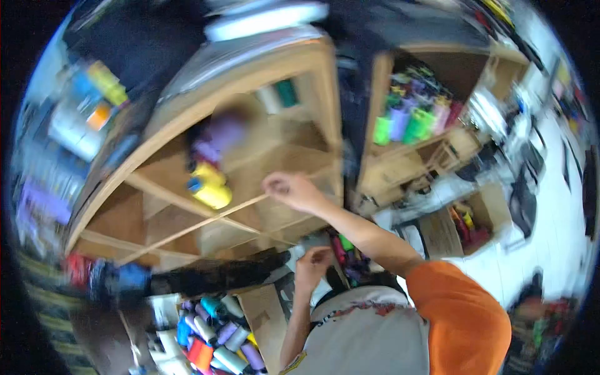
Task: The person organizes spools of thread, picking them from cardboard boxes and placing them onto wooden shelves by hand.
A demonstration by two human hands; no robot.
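- Yellow spool (212, 189) looks bright, blurred and roughly cylindrical, with a blue patch at one end
- It lies in the wooden shelf unit (331, 106), beside a blurred purple spool (224, 136)
- Right hand (290, 190), fingers curled, is apart from it; I cannot tell either its grip or the left hand's (312, 267)

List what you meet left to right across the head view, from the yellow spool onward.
Yellow spool → right hand → leftmost lime-green spool in the upper-right box → open cardboard box.
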